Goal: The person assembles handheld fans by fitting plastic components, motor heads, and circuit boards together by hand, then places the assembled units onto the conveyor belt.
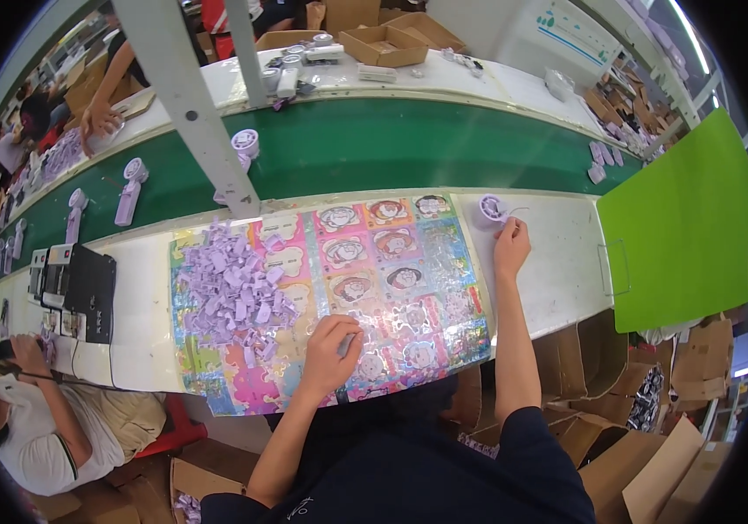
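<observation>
At the right part of the bench, a light purple round fan housing [490, 208] stands with purple parts inside it. My right hand [511, 249] pinches at its near right rim, and a thin wire shows beside the fingertips. My left hand [332, 356] hovers over the front of a colourful printed plastic sheet [365, 279], its fingers curled together; what they hold, if anything, is hidden. A heap of small light purple plastic parts [234, 284] covers the left side of the sheet.
Beyond the bench runs a green conveyor belt [348, 140] carrying purple handheld fans [132, 188]. A grey metal post [186, 105] rises at its edge. Left stands a black device [86, 288] near a seated co-worker [51, 428]; right, a bright green panel [684, 227]. Cardboard boxes [601, 358] lie below.
</observation>
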`<move>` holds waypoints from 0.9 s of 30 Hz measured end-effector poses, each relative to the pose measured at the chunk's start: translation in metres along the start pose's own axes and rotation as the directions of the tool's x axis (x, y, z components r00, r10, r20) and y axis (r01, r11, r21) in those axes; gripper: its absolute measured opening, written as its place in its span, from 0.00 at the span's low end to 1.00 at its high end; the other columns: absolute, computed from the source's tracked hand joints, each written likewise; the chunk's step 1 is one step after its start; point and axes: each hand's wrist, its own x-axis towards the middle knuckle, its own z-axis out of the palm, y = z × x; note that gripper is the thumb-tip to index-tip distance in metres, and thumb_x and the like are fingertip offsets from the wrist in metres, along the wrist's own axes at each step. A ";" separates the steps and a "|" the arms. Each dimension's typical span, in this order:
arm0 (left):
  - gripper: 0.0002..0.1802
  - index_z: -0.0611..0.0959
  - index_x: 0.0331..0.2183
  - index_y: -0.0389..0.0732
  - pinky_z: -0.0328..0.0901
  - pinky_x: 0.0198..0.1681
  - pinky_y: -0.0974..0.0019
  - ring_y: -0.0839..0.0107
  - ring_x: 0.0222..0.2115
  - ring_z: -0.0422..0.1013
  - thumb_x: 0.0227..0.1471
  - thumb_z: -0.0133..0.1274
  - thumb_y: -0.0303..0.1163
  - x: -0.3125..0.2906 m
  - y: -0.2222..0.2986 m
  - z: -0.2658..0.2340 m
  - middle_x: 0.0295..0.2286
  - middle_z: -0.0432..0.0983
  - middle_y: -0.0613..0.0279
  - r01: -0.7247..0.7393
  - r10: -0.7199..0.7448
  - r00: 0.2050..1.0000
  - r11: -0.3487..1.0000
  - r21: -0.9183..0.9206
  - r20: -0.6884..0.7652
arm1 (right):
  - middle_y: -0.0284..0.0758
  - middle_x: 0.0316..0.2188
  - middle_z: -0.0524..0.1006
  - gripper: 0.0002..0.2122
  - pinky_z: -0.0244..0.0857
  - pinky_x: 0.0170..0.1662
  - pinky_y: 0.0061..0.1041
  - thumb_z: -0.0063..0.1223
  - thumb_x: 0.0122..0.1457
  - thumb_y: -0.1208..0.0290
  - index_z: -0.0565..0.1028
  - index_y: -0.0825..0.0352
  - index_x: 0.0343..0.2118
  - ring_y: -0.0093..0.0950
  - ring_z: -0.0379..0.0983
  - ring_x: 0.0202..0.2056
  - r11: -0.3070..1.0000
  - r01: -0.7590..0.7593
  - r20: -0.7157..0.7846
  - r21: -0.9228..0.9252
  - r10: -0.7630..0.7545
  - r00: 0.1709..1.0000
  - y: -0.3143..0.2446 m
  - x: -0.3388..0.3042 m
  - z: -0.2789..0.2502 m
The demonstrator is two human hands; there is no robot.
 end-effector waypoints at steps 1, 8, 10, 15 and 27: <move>0.04 0.82 0.32 0.34 0.69 0.42 0.59 0.55 0.37 0.75 0.50 0.59 0.22 0.000 0.001 0.000 0.35 0.78 0.55 0.001 -0.001 1.000 1.000 -0.009 0.011 | 0.37 0.21 0.80 0.15 0.69 0.32 0.29 0.47 0.68 0.61 0.78 0.71 0.40 0.28 0.77 0.24 1.000 0.009 -0.005 0.003 -0.009 1.000 0.002 0.001 -0.001; 0.04 0.82 0.32 0.35 0.70 0.42 0.61 0.57 0.38 0.76 0.50 0.60 0.21 -0.006 -0.002 -0.003 0.35 0.79 0.55 -0.023 0.023 1.000 1.000 0.013 0.013 | 0.38 0.20 0.79 0.16 0.69 0.32 0.31 0.47 0.68 0.61 0.78 0.71 0.39 0.29 0.77 0.24 1.000 0.000 -0.005 -0.023 0.000 1.000 0.003 -0.002 0.003; 0.04 0.82 0.32 0.35 0.70 0.42 0.61 0.57 0.38 0.76 0.50 0.60 0.21 -0.005 -0.003 -0.003 0.35 0.79 0.55 -0.022 0.022 1.000 1.000 0.010 0.007 | 0.38 0.21 0.80 0.16 0.69 0.32 0.32 0.46 0.67 0.61 0.78 0.71 0.39 0.30 0.77 0.24 0.999 0.002 -0.007 -0.040 -0.002 1.000 0.000 0.002 0.006; 0.04 0.82 0.31 0.35 0.70 0.43 0.61 0.57 0.38 0.76 0.50 0.60 0.22 -0.005 0.000 -0.003 0.35 0.79 0.56 -0.011 0.011 1.000 1.000 -0.004 0.019 | 0.40 0.22 0.81 0.17 0.69 0.33 0.33 0.45 0.67 0.60 0.79 0.71 0.37 0.33 0.79 0.24 0.995 -0.017 -0.029 -0.100 0.015 0.999 0.000 0.008 0.005; 0.04 0.81 0.32 0.36 0.69 0.41 0.59 0.56 0.37 0.74 0.51 0.59 0.23 -0.004 0.002 -0.001 0.34 0.77 0.57 -0.010 0.009 1.000 1.000 0.013 0.019 | 0.35 0.21 0.78 0.14 0.66 0.30 0.27 0.46 0.68 0.64 0.77 0.71 0.40 0.25 0.73 0.23 1.000 0.020 -0.019 -0.006 -0.020 1.000 0.010 0.004 -0.001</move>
